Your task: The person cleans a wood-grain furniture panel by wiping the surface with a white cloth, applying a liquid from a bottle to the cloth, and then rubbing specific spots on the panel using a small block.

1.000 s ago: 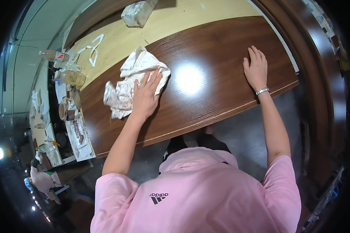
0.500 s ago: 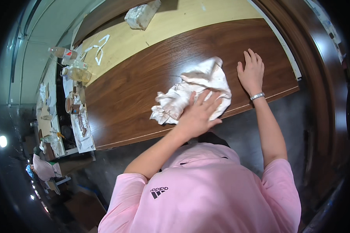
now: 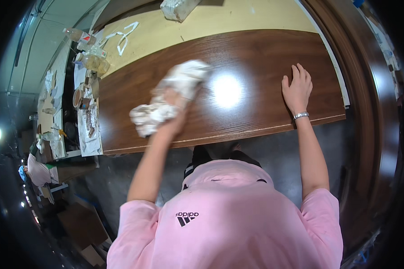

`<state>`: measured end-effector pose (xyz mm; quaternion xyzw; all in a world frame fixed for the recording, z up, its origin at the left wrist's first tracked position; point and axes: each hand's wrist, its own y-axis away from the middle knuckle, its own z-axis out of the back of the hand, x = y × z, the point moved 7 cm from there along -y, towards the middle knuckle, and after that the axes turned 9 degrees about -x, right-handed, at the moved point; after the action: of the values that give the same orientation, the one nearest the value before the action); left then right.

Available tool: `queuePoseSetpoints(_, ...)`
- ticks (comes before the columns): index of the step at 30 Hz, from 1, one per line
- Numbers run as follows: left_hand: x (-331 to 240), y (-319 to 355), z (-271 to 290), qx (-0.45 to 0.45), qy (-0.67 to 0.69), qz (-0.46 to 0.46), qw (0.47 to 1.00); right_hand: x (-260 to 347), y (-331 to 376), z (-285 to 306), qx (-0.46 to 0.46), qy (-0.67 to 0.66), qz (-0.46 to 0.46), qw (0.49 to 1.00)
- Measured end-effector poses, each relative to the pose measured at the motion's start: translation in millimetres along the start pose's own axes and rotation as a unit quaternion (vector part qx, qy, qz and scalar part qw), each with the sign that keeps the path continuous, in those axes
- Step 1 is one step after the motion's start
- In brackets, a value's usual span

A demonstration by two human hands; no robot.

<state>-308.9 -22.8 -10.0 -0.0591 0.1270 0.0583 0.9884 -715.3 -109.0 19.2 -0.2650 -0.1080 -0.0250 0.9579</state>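
A glossy dark brown wood-grain board [image 3: 260, 58] lies across the table in front of me. On its left part is a crumpled white rag [image 3: 186, 74] with brownish stains, partly smeared by motion. My left hand [image 3: 174, 105] presses into the rag, whose folds cover most of the fingers. My right hand [image 3: 297, 92], with a silver band at the wrist, rests flat on the board's right part. Its fingers are stretched out and nothing is in them.
A pale yellow surface [image 3: 238, 20] behind the board bears a wrapped block [image 3: 179, 10] and a white strap [image 3: 123, 38]. At the left stand plastic bottles [image 3: 94, 62] and a roll of tape [image 3: 77, 97]. Brown panels [image 3: 368, 89] rise at the right. Another person [image 3: 38, 172] is far left.
My left hand has swept the rag leftward across the board, and the rag is now bunched around the hand. My right hand stays in place on the board. The view has shifted slightly.
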Motion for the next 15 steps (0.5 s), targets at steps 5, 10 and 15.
queuePoseSetpoints(5, -6, 26, 39, -0.132, -0.055, -0.042, 0.989, 8, -4, 0, -0.006, 0.009, 0.024, 1.0)
queuePoseSetpoints(10, -78, 86, 27, -0.037, 0.077, -0.126, 0.988, -9, -3, -5, -0.023, 0.012, 0.064, 0.998)
queuePoseSetpoints(15, 228, 161, 77, -0.203, 0.017, 0.23, 0.951, -16, -7, -11, -0.009, 0.058, 0.066, 0.996)
